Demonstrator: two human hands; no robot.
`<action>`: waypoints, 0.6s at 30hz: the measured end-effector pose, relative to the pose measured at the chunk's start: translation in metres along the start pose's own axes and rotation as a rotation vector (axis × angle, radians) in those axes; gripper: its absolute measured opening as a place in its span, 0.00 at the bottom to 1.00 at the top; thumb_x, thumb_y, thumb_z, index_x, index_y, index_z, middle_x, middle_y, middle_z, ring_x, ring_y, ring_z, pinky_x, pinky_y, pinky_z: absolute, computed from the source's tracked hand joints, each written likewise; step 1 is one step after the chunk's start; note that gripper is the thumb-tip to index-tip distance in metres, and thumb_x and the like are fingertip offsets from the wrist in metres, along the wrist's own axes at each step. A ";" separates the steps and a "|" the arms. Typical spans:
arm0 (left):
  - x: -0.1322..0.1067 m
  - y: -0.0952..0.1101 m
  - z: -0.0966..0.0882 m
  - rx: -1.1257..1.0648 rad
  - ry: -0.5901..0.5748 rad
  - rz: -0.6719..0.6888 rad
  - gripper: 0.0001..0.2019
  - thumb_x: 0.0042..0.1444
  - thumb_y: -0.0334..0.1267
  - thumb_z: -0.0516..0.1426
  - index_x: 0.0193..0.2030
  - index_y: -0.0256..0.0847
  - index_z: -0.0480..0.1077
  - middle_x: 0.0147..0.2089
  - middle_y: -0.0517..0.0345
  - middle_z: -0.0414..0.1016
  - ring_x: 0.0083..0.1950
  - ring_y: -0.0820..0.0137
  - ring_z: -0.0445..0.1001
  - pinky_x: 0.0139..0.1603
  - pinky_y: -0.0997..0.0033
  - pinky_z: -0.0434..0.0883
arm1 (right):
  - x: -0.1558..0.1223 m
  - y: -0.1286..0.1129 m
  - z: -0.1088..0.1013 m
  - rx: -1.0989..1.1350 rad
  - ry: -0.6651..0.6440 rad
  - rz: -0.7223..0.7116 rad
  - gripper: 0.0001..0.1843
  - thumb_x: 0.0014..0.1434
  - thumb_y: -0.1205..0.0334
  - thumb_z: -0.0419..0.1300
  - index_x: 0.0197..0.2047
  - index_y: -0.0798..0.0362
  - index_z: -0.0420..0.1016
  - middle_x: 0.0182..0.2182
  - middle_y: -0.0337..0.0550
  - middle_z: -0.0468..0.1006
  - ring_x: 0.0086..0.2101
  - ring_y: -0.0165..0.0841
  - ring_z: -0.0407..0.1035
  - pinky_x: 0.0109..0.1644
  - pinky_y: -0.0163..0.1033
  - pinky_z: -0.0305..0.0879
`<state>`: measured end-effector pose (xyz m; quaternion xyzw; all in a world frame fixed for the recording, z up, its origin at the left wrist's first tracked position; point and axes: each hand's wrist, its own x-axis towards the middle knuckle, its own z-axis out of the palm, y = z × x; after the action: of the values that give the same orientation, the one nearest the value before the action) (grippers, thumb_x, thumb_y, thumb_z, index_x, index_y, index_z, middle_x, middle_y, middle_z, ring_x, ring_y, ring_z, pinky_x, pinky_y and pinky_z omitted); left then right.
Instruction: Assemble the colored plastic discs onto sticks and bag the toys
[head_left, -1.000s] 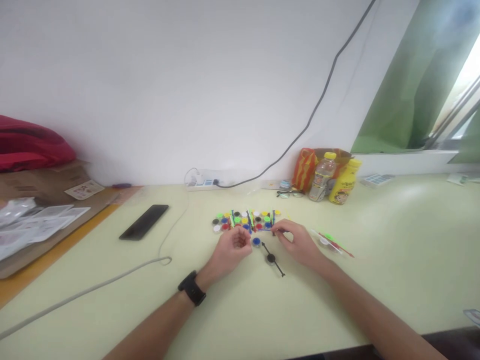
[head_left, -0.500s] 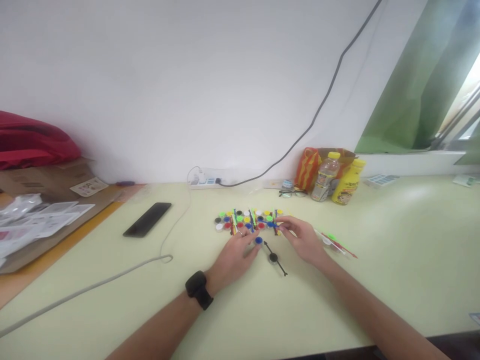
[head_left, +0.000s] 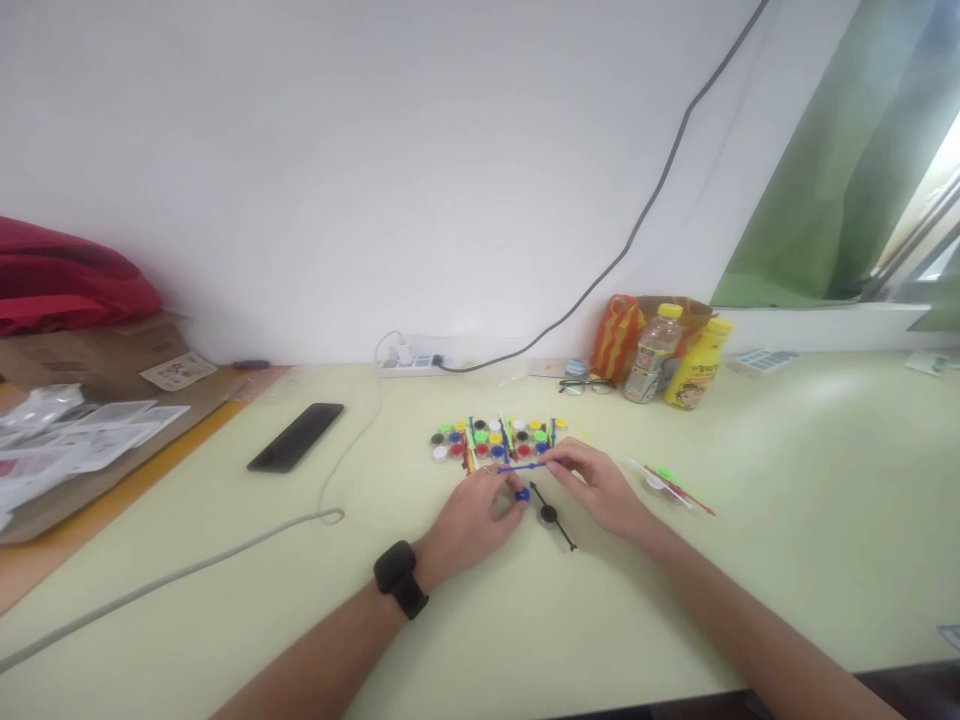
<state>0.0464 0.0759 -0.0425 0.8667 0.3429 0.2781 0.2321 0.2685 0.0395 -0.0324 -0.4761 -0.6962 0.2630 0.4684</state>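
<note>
My left hand (head_left: 471, 518) is closed around a small blue round disc (head_left: 523, 494), held between thumb and fingers just above or on the table. Between the thumb and fingertips of my right hand (head_left: 598, 482) is a thin blue plastic arrow (head_left: 519, 468), lying sideways in front of my left fingers. A black arrow (head_left: 562, 534) on a round base rests between my hands. Beyond them stand rows of coloured round discs (head_left: 456, 451) in white, red, blue, black, green and yellow, with several coloured arrows (head_left: 510, 438) lying across them.
To the right lie loose red, green and white arrows (head_left: 686, 492). Two yellow-capped bottles (head_left: 652, 355), a striped bag (head_left: 615, 340) and eyeglasses (head_left: 586, 386) stand at the back. A black phone (head_left: 296, 438) and a grey cable (head_left: 187, 570) are at left.
My right hand has drawn the blue arrow out from the rows, towards my left hand. My left fingers have closed on the blue disc, which has shifted slightly nearer.
</note>
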 end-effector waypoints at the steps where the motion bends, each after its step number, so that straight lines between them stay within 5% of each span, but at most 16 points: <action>1: 0.000 0.000 0.000 -0.003 0.005 -0.009 0.04 0.60 0.37 0.58 0.41 0.43 0.73 0.39 0.57 0.75 0.42 0.63 0.72 0.47 0.62 0.68 | 0.000 -0.001 0.000 0.027 -0.006 0.004 0.13 0.67 0.53 0.57 0.46 0.49 0.81 0.42 0.47 0.78 0.42 0.38 0.72 0.47 0.43 0.69; 6: 0.001 -0.003 0.001 -0.085 0.042 0.016 0.11 0.58 0.35 0.59 0.48 0.43 0.73 0.39 0.58 0.74 0.37 0.67 0.70 0.41 0.66 0.68 | -0.002 -0.003 0.001 0.193 -0.027 0.074 0.12 0.64 0.53 0.61 0.46 0.49 0.79 0.41 0.46 0.80 0.42 0.38 0.73 0.50 0.44 0.69; 10: 0.004 -0.006 0.001 -0.204 0.029 -0.033 0.07 0.58 0.35 0.59 0.43 0.43 0.75 0.37 0.58 0.75 0.35 0.68 0.72 0.37 0.68 0.70 | -0.003 -0.002 -0.001 0.262 -0.058 0.100 0.12 0.62 0.53 0.64 0.44 0.51 0.78 0.37 0.45 0.79 0.40 0.37 0.73 0.47 0.43 0.70; 18: 0.008 -0.002 0.000 -0.554 0.041 -0.115 0.13 0.57 0.40 0.64 0.48 0.41 0.78 0.49 0.49 0.81 0.50 0.59 0.79 0.52 0.59 0.76 | -0.003 -0.005 0.001 0.196 -0.109 0.071 0.11 0.63 0.54 0.62 0.44 0.51 0.76 0.36 0.45 0.79 0.38 0.36 0.74 0.46 0.43 0.70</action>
<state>0.0501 0.0831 -0.0408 0.7436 0.3070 0.3652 0.4685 0.2656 0.0345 -0.0301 -0.4374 -0.6743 0.3718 0.4645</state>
